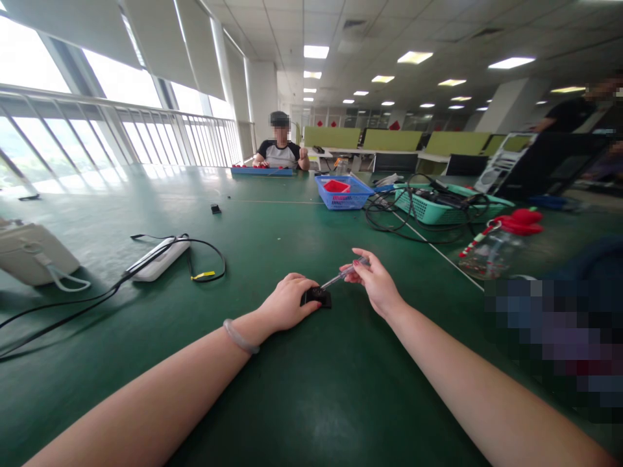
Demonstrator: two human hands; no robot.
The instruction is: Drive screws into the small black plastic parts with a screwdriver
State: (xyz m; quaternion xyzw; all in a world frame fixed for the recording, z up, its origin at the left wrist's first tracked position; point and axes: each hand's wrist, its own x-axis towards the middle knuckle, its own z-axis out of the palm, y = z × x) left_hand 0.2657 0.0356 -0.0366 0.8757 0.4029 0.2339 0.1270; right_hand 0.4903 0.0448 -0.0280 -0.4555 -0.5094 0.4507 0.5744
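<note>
My left hand [291, 301] is closed around a small black block-like part [316, 297] and holds it down on the green table [272, 389]. In my right hand [374, 279] is a screwdriver [335, 280] with a pale, see-through handle, pinched between the fingers. Its metal shaft slants down to the left, and the tip meets the top of the black part or lies just above it. I cannot tell which. Fingers cover the left side of the black part, so its exact kind does not show.
A white power strip [160, 258] with black cables lies left. Farther back stand a blue basket [343, 194], a green basket [428, 213] with cables, and a red-topped bottle [496, 250]. A small black piece [216, 209] lies mid-table. A person [281, 150] sits opposite.
</note>
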